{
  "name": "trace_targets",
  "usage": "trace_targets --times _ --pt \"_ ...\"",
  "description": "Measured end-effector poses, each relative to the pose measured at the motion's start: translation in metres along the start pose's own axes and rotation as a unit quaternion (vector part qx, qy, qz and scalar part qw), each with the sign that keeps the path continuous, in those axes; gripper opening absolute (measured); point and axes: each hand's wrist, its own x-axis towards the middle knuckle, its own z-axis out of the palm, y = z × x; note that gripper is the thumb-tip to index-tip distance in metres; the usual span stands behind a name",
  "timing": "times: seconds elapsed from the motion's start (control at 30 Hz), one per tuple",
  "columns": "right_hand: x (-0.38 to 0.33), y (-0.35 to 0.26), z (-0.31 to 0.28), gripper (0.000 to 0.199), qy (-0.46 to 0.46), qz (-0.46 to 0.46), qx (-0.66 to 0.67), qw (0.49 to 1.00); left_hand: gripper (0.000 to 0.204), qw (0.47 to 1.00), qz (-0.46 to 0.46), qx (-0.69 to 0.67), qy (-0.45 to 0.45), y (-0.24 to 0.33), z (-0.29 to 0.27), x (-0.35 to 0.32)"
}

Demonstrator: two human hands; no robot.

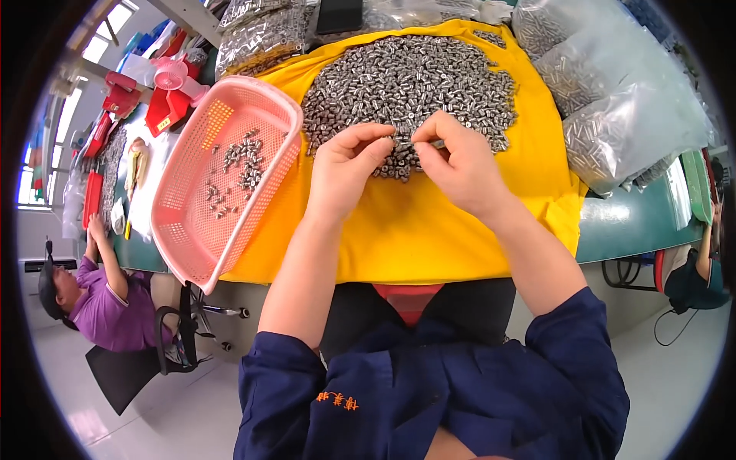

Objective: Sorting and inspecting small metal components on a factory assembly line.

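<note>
A broad heap of small silver metal cylinders (414, 77), some showing a hole in the end, lies on a yellow cloth (399, 238). At the heap's near edge my left hand (349, 165) is closed, its thumb and forefinger pinched together. Just to its right, my right hand (464, 165) makes a similar pinch, and the fingertips of both hands nearly meet. Whatever sits in the fingertips blends into the metal pieces behind. A pink perforated plastic basket (172, 222) stands tilted left of my left hand, with a few scattered metal pieces (245, 157) inside.
Clear plastic bags of metal parts (606, 138) crowd the right side, with more bags (261, 38) at the back. A black phone (340, 15) lies there too. Left are a pink fan (172, 73) and red bins (165, 111). A person in purple (115, 307) sits left; another sits right.
</note>
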Motion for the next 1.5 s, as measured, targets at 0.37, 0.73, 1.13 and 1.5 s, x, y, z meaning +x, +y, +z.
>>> trace_targets --times 0.37,0.73,1.13,1.5 --pt "0.0 -0.002 0.0 0.006 -0.024 0.019 0.109 0.994 0.015 0.959 -0.111 -0.247 -0.078 0.001 0.002 -0.002" --pt "-0.003 -0.001 0.002 0.007 -0.004 -0.023 -0.069 0.997 0.011 0.994 -0.066 -0.073 -0.036 0.005 0.011 0.0" --pt "-0.006 -0.008 0.005 0.003 -0.03 0.043 0.108 0.993 0.011 0.994 -0.013 0.106 0.026 0.031 0.009 -0.019" --pt "-0.001 -0.011 -0.003 0.003 0.03 -0.029 0.104 0.994 0.016 0.809 -0.051 0.554 0.19 0.098 -0.106 -0.05"
